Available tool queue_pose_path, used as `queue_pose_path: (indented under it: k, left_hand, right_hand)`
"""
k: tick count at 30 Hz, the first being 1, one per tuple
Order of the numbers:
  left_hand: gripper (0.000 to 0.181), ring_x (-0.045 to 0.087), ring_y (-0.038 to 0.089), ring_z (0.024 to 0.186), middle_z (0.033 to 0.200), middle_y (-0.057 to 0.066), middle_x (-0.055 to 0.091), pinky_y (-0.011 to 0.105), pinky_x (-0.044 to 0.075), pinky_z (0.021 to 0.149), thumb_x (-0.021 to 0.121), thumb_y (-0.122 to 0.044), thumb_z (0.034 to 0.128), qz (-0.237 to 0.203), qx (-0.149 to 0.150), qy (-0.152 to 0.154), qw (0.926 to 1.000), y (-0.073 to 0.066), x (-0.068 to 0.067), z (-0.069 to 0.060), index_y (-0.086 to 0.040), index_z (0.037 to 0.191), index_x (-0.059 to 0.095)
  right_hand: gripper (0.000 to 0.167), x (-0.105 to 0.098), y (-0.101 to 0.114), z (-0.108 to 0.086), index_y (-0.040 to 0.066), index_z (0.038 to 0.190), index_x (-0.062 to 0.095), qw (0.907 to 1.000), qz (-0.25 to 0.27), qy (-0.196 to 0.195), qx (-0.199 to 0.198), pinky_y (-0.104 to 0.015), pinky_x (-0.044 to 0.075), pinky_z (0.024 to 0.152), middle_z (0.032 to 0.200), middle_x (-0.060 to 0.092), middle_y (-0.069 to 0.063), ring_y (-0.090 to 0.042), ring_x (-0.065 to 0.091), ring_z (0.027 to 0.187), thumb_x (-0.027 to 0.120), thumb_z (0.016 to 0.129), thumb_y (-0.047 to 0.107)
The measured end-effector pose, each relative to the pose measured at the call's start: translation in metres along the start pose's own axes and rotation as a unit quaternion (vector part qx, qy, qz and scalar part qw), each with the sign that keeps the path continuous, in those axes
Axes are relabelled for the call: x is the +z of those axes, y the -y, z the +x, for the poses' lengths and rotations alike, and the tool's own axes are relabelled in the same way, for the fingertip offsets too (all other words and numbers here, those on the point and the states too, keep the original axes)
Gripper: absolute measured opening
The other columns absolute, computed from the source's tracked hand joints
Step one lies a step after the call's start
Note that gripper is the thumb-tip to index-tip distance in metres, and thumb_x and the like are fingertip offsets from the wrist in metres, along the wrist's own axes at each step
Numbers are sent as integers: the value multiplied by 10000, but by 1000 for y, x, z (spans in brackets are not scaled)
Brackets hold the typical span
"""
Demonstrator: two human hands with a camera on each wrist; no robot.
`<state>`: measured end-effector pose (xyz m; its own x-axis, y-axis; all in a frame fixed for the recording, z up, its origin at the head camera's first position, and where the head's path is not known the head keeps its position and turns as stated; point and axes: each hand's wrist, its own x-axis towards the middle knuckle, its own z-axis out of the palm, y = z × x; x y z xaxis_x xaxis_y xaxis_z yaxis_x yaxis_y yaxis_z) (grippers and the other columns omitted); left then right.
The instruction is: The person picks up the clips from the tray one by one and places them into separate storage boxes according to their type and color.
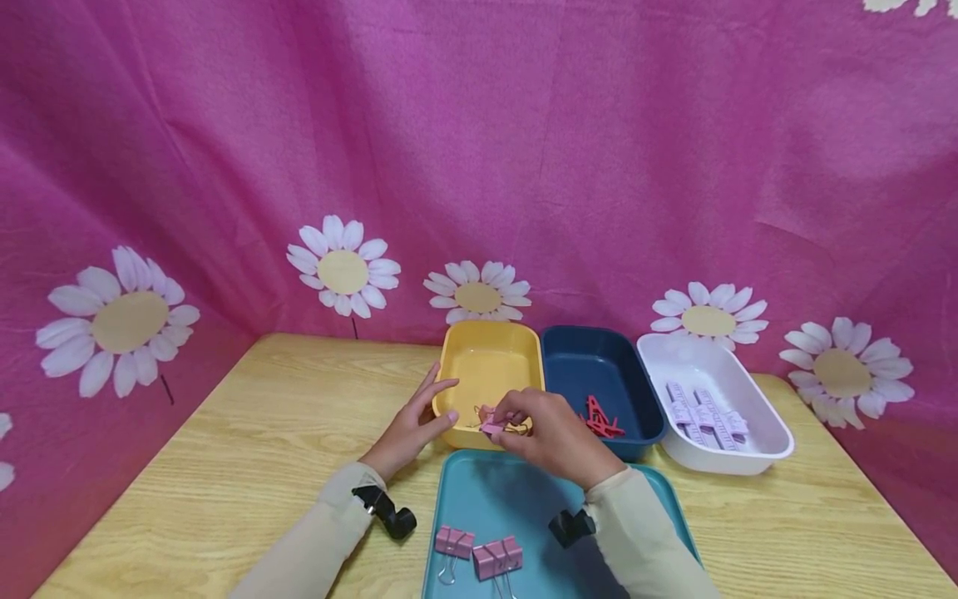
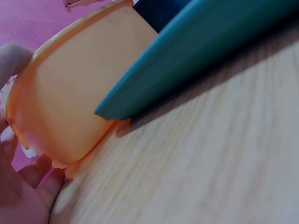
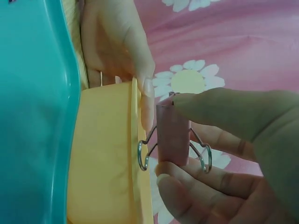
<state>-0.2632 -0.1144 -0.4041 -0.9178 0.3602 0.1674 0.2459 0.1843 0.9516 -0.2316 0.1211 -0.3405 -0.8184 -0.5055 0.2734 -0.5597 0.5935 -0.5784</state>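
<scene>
In the head view my right hand (image 1: 550, 437) is over the near edge of the yellow bin (image 1: 494, 333). It pinches a pink binder clip (image 3: 173, 135) between thumb and fingers; in the right wrist view the clip's wire handles stick out on both sides. My left hand (image 1: 410, 428) rests against the left side of the same bin near its front corner, fingers extended along the wall and rim. Two more pink binder clips, one smaller (image 1: 454, 542) and one larger (image 1: 497, 557), lie on the teal tray (image 1: 479, 474) in front of the bins.
Right of the yellow bin stands a navy bin (image 1: 591, 353) with red clips (image 1: 601, 418). Beside it, a white bin (image 1: 748, 391) holds several lilac strip-like pieces (image 1: 703, 416). A pink flowered cloth (image 1: 479, 166) hangs behind the wooden table (image 1: 224, 466).
</scene>
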Motion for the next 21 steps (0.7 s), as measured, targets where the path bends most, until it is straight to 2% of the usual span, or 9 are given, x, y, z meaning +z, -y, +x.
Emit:
queue_pose_path:
  k: [8,21]
  left_hand:
    - [553,87,269,1470,1625,16,-5,450,197,1161,591,-221,970,60,10,-10,10000,2,0,1,-110,1473,390]
    - [542,75,262,1471,1625,14,-5,443,194,1163,584,-192,973,90,-8,-7,10000,1,0,1,-106,1472,390]
  right_hand:
    - [143,-2,-6,1,220,951,708,9994,-32,-227,258,-247,548,710,933,665,91,-130,617,887,776,826,226]
    - [194,-5,-13,-1,206,1007,715,9964,123,-379,743,-251,566,685,997,653,40,-176,575,933,777,824,201]
